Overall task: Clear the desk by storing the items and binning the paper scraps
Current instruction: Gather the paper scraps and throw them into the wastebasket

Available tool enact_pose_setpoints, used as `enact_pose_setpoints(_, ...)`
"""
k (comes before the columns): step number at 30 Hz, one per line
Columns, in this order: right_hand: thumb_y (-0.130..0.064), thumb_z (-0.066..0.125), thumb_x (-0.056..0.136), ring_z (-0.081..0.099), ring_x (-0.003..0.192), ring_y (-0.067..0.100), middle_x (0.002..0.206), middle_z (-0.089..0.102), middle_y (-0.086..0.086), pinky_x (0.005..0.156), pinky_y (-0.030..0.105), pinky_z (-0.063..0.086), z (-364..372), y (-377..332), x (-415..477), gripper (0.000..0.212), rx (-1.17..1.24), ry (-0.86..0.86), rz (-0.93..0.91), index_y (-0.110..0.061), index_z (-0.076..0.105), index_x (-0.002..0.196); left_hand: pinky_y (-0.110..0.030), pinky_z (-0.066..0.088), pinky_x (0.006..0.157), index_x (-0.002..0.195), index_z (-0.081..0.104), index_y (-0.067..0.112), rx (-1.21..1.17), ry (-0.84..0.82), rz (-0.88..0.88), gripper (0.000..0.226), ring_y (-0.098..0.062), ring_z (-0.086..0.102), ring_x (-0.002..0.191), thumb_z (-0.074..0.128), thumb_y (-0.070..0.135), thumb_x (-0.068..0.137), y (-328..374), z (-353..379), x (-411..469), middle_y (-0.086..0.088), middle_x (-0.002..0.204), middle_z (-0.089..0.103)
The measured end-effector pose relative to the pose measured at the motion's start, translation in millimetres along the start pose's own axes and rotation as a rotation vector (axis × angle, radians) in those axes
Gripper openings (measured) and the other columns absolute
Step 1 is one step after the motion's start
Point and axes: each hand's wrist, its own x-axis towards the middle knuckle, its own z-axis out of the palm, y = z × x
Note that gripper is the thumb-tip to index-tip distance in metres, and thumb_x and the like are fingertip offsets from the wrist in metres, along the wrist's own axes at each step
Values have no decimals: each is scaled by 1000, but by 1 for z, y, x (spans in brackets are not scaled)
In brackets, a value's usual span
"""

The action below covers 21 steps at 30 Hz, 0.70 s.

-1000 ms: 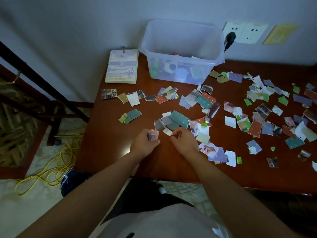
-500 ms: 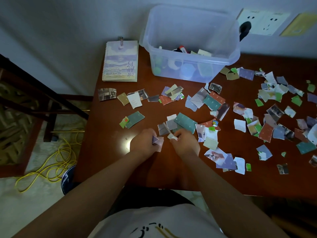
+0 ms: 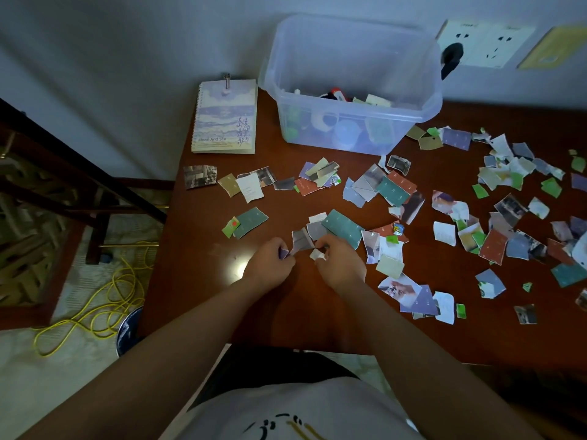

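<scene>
Head view: left hand [image 3: 270, 262] and right hand [image 3: 341, 260] each pinch paper scraps [image 3: 341, 228] near the front of the desk [image 3: 203, 281]; most lie scattered across it. Clear box [image 3: 349, 90] holds several items; notebook [image 3: 226, 117] not yet stored. Judged early.

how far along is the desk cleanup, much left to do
Early on. Done: the clear box at the back already holds several small items. In hand: the left hand grips a purple scrap and the right hand pinches a white scrap. Left: dozens of scraps cover the desk, and the notebook lies out beside the box.
</scene>
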Motion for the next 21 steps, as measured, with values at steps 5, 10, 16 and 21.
enact_pose_setpoints(5, -13, 64, 90, 61, 94, 17, 112, 63, -1, 72, 26, 52, 0, -2, 4, 22, -45, -28, -6, -27, 62, 106, -30, 39, 64, 92, 49, 15, -185, 21, -126, 9, -14, 52, 73, 50, 22, 97, 7, -3, 3, -2, 81, 57)
enact_pose_setpoints(10, -15, 67, 88, 60, 100, 19, 115, 61, 0, 78, 28, 53, -1, -3, 5, 25, -101, -20, -25, -26, 58, 110, -33, 45, 72, 103, 49, 20, -92, 42, -82, 9, -16, 54, 82, 49, 26, 97, 16, -6, 9, 4, 85, 55)
enact_pose_setpoints(16, -26, 67, 87, 65, 94, 19, 113, 65, 0, 72, 29, 53, -4, 1, 7, 20, -127, -1, -9, -27, 66, 107, -29, 45, 77, 120, 47, 25, 114, -23, 22, 35, -19, 57, 95, 62, 34, 90, 28, -11, 14, 3, 108, 60)
enact_pose_setpoints(21, -28, 69, 86, 64, 90, 18, 109, 65, -1, 68, 25, 50, -3, 1, 9, 20, -126, -14, 15, -26, 66, 106, -36, 53, 89, 119, 51, 26, 302, -22, 101, 46, -21, 61, 105, 73, 36, 80, 28, -9, 18, 2, 120, 62)
